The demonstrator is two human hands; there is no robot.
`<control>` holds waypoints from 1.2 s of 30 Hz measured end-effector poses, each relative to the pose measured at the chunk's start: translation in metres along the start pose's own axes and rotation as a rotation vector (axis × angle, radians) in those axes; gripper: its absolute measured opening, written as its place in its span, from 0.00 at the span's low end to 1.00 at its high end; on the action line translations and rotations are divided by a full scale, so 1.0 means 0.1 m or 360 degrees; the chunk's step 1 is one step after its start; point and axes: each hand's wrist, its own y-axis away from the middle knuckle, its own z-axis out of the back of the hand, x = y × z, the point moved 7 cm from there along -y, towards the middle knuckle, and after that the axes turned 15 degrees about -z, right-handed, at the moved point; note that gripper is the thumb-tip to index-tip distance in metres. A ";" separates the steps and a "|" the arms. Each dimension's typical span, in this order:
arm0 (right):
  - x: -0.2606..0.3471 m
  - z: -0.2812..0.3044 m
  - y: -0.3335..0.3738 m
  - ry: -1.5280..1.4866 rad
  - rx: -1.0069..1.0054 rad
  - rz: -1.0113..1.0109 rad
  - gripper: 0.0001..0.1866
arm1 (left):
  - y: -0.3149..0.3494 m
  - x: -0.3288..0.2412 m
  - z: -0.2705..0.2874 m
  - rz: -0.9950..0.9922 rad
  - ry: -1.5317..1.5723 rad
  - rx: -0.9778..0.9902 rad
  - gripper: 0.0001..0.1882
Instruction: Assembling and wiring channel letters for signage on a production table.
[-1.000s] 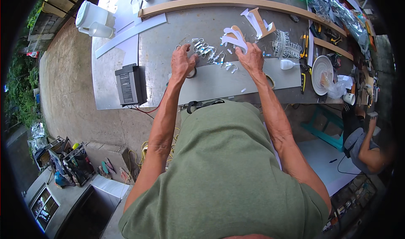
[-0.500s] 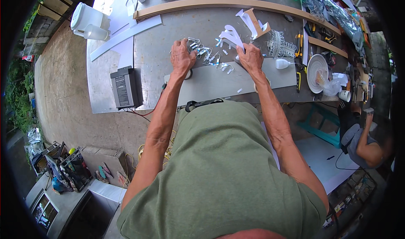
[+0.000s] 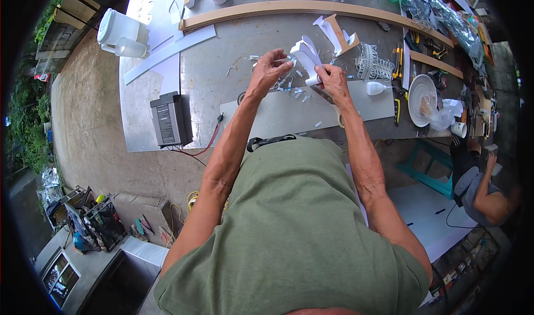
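Observation:
My right hand (image 3: 335, 85) grips the lower end of a curved white channel letter (image 3: 306, 53), raised above the metal table. Close to the letter's left side, my left hand (image 3: 269, 73) has thumb and fingers drawn together at a small pale, bluish piece; what exactly they pinch is too small to make out. Beneath and between the hands lie small white wired modules (image 3: 303, 94), partly hidden by my left hand. A coiled heap of white wired modules (image 3: 374, 63) rests right of my right hand.
A long brown strip (image 3: 311, 5) spans the far table. Another white letter with brown backing (image 3: 337, 35) lies beyond my right hand. A black box with red leads (image 3: 169, 120) stands at the left; a white bottle (image 3: 377, 87) and cutters (image 3: 397, 110) lie right. A person (image 3: 481, 190) sits at the right.
My left hand has moved right, from the loose modules to the letter's side, and its fingers have closed. My right hand has tilted the letter more upright.

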 end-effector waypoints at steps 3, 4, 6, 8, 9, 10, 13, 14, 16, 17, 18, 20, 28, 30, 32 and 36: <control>0.02 -0.06 0.09 -0.0484 0.0310 -0.0006 0.17 | -0.06 0.02 -0.15 0.0106 0.0432 0.0050 0.39; 0.04 -0.08 0.11 -0.0552 0.0386 0.0003 0.18 | -0.05 0.04 -0.22 0.0202 0.0655 0.0086 0.40; 0.03 -0.10 0.12 -0.0628 0.0454 0.0014 0.18 | -0.06 0.02 -0.28 0.0201 0.0655 0.0172 0.39; 0.04 -0.15 0.14 -0.0644 0.0562 0.0011 0.19 | -0.05 0.01 -0.34 0.0203 0.0657 0.0250 0.38; 0.03 -0.15 0.15 -0.0650 0.0545 0.0000 0.19 | -0.04 0.03 -0.32 0.0223 0.0598 0.0182 0.38; 0.05 -0.15 0.14 -0.0652 0.0546 -0.0001 0.19 | -0.04 0.05 -0.30 0.0243 0.0540 0.0114 0.37; 0.09 -0.10 0.16 -0.0629 0.0467 0.0037 0.18 | -0.08 0.05 -0.23 0.0136 0.0422 0.0011 0.39; 0.09 -0.04 0.14 -0.0578 0.0359 0.0048 0.17 | -0.11 0.06 -0.22 0.0143 0.0420 0.0014 0.39; 0.08 0.01 0.12 -0.0530 0.0252 0.0050 0.17 | -0.18 0.04 -0.04 0.0094 -0.0115 -0.0104 0.43; 0.06 0.05 0.12 -0.0595 0.0157 0.0030 0.17 | -0.18 0.03 0.08 0.0129 -0.0404 -0.0258 0.48; 0.05 0.08 0.13 -0.0660 0.0061 0.0009 0.16 | -0.23 0.04 0.10 0.0135 -0.0403 -0.0262 0.48; -0.05 0.05 0.07 -0.0846 0.0107 -0.0064 0.16 | -0.35 -0.13 0.21 -0.0052 -0.0917 -0.0379 0.51; -0.28 -0.10 0.09 -0.1370 0.0323 -0.0294 0.14 | -0.55 -0.21 0.12 -0.0075 -0.1311 -0.0329 0.45; -0.28 -0.15 0.13 -0.1449 0.0491 -0.0326 0.14 | -0.59 -0.20 0.11 -0.0113 -0.1364 -0.0338 0.46; -0.29 -0.18 0.16 -0.1479 0.0529 -0.0332 0.14 | -0.61 -0.17 0.11 -0.0087 -0.1365 -0.0319 0.48; -0.31 -0.24 0.27 -0.1523 0.0592 -0.0323 0.12 | -0.55 -0.22 0.10 -0.0168 -0.1358 -0.0235 0.49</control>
